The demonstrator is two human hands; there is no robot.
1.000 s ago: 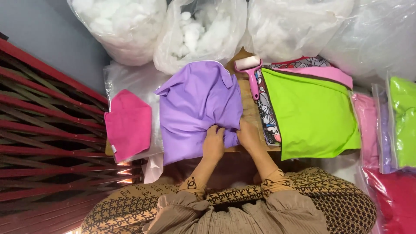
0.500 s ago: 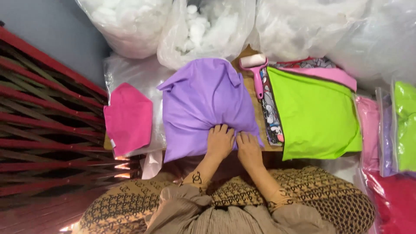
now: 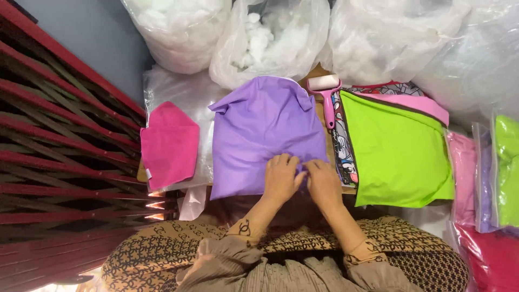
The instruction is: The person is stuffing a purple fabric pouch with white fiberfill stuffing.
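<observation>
Head camera view, looking straight down at a person's two bare hands working on a stuffed purple cushion cover (image 3: 265, 135), which is lying on a small wooden table (image 3: 320, 71) directly in front of them. Both hands are resting side by side on the cover's near edge, close to its lower right corner. The left hand (image 3: 281, 177) is lying palm down with fingers curled into the fabric, pinching a fold of it. The right hand (image 3: 323, 181) is sitting just beside it, almost touching, its fingers also bent and gripping the same bunched edge of the purple cloth.

To the left of the cushion, a folded hot-pink fabric piece (image 3: 169, 145) is lying on a clear plastic bag (image 3: 184, 92). To the right, a bright lime-green cushion cover (image 3: 397, 154) is lying flat, overlapping a patterned cover (image 3: 343, 146) and a lighter pink cover (image 3: 419, 101) beneath it. A pink-handled lint roller (image 3: 326, 94) is lying between the purple and green covers, its white roll pointing away from the person.

Along the far side, large clear bags of white stuffing (image 3: 270, 40) are standing in a row. At the far right, plastic-wrapped covers (image 3: 494, 173) in pink, purple and green are stacked. A red metal folding gate (image 3: 59, 157) is filling the left side. The person's patterned brown clothing (image 3: 162, 251) is showing at the bottom.
</observation>
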